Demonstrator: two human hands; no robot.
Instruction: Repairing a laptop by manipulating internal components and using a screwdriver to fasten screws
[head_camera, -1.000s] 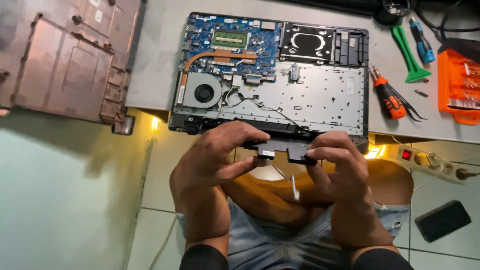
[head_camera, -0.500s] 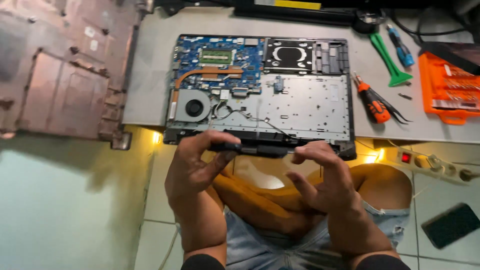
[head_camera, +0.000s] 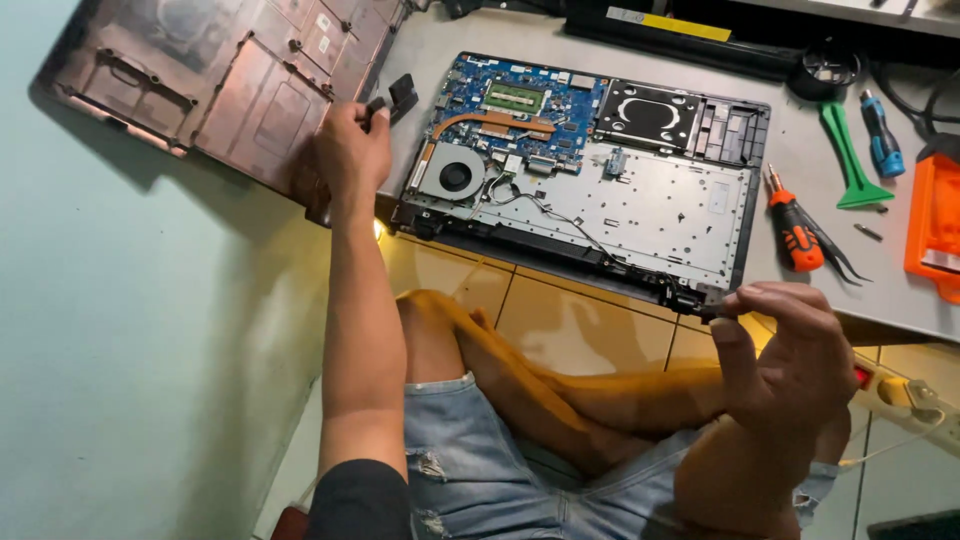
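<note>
While my left hand pinches a small black part clear of the desk's left edge, my right hand grips the opened laptop at its near right corner, steadying it. Its removed bottom cover lies left; screwdrivers sit right, unobstructed.

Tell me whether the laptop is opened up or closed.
Opened up: the laptop lies with circuit board and fan bare, and its bottom cover sits apart.
</note>
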